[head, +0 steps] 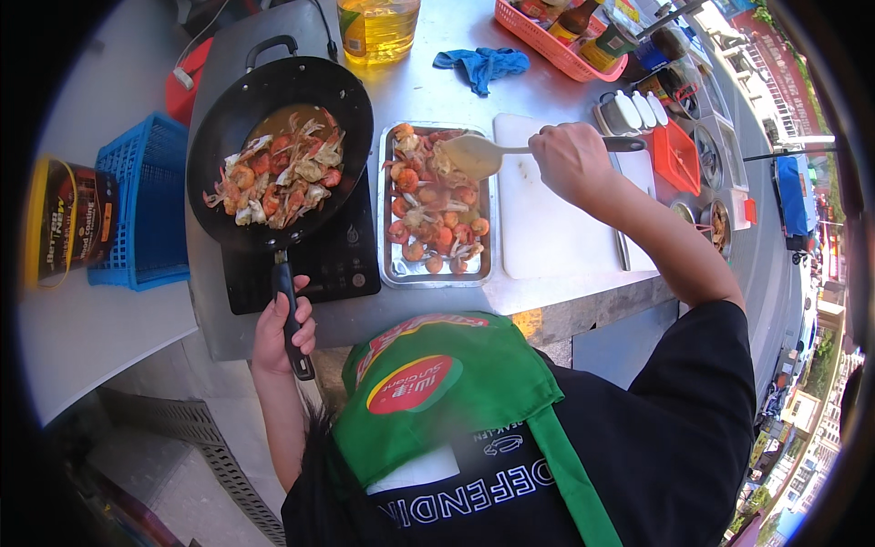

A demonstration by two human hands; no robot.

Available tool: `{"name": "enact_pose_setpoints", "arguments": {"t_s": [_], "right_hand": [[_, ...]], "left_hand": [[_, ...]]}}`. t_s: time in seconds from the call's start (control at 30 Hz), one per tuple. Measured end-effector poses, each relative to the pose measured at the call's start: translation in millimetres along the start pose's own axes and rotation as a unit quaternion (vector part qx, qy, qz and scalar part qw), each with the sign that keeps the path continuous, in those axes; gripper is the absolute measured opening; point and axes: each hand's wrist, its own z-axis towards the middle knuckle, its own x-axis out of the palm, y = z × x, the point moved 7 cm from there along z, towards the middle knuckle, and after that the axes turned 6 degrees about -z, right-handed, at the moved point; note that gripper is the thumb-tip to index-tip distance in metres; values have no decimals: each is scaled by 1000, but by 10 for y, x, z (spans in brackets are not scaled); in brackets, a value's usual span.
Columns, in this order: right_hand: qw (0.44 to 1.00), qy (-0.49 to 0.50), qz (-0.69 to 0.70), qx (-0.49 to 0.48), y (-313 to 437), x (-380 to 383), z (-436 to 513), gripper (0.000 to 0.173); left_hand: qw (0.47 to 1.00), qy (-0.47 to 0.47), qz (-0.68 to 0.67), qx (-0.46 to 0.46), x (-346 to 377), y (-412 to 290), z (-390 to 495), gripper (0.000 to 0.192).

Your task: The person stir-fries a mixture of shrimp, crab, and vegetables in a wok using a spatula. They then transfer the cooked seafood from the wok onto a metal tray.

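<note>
My left hand (286,334) is closed around the black handle of a wok (222,133). Cut crab pieces (284,174) and brown sauce (290,119) lie in the wok, which is tilted over a black induction cooker (342,267). My right hand (573,163) grips a beige cooking spatula (472,157) by its handle. The spatula's blade is over a metal tray (431,279), close to the food. That tray holds more crab pieces and round orange-red pieces (437,225) whose kind I cannot tell. Right of it, a white cutting board (550,232) lies partly under my right forearm.
A knife (622,251) rests at the board's right side. Behind are an oil jug (379,31), a blue cloth (482,67) and a pink basket of bottles (560,44). White seasoning containers (632,113) and an orange basket (675,157) stand right; a blue basket (147,205) stands left.
</note>
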Motion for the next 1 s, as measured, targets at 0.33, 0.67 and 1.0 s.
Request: {"name": "enact_pose_setpoints", "arguments": {"t_s": [0.33,0.67,1.0], "right_hand": [[983,-105,120,88,-431,-999,370,15],[985,4,-113,-128,873,-1281,2386,19],[950,96,251,-160,1620,-349,2475,21]], "left_hand": [[999,25,-44,4,32,7,5,48],[999,-25,-20,-7,19,-32,-39,53],[999,-27,-25,-35,4,-32,-24,47]]}}
